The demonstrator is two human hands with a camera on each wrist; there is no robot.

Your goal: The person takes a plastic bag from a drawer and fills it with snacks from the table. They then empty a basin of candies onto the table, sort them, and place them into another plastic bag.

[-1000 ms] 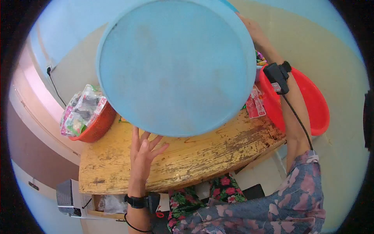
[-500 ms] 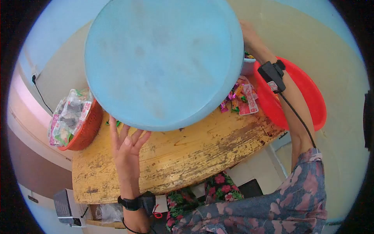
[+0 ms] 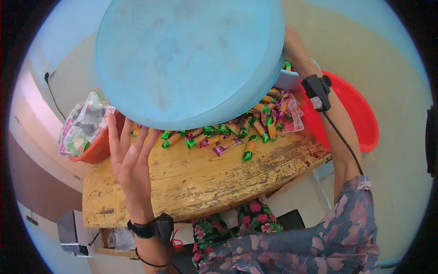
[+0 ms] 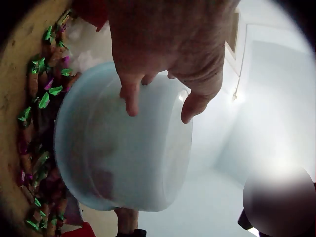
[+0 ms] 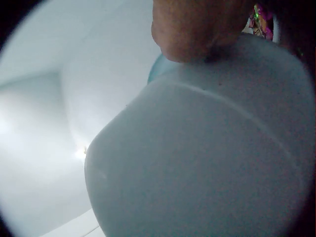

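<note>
A large blue basin (image 3: 189, 59) is held up on its side above the table, its underside toward the head camera. My right hand (image 3: 295, 49) grips its right edge, the fingertips hidden behind it; the right wrist view shows this hand (image 5: 197, 29) against the basin wall (image 5: 192, 158). Fingers spread, my left hand (image 3: 133, 171) is at the basin's lower left edge; whether it touches cannot be told. Wrapped candies in green and purple (image 3: 249, 148) lie on the table under the basin, also visible in the left wrist view beside the basin (image 4: 128, 148).
An orange basket (image 3: 98, 148) with plastic packets stands at the table's left end. To the right are a red basin (image 3: 360, 114) and a second light-blue container (image 3: 288, 81) holding candies. The worn wooden table (image 3: 200, 182) has a curved front edge.
The blue basin has moved up and left and tilted, and a spread of candies now shows below it. My left hand has shifted left, its fingers wider apart.
</note>
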